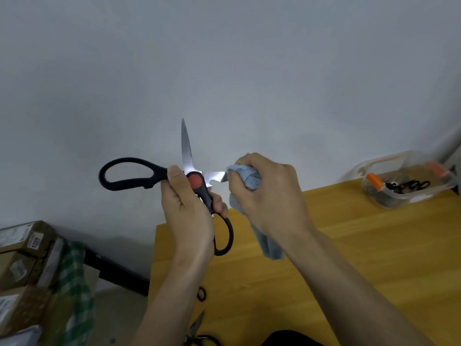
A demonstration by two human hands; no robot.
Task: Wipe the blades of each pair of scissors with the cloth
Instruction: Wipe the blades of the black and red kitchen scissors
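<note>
A large pair of scissors [185, 156] with black handles and a red pivot is held up in front of the wall, its blades spread wide apart. My left hand [189, 208] grips it at the pivot and lower handle. One blade points straight up, bare. The other blade points right, and its outer part is hidden inside the pale blue cloth [250, 179]. My right hand [267, 193] grips the cloth around that blade, and the rest of the cloth hangs down below the hand. Another pair of scissors [195, 328] lies on the wooden table [361, 258] near the bottom edge.
A clear plastic tub [404, 182] at the table's far right holds more black scissors and orange-handled items. A black ring handle [200, 294] shows beside my left forearm. Cardboard boxes [22, 258] and a green checked cloth [74, 290] are stacked left of the table.
</note>
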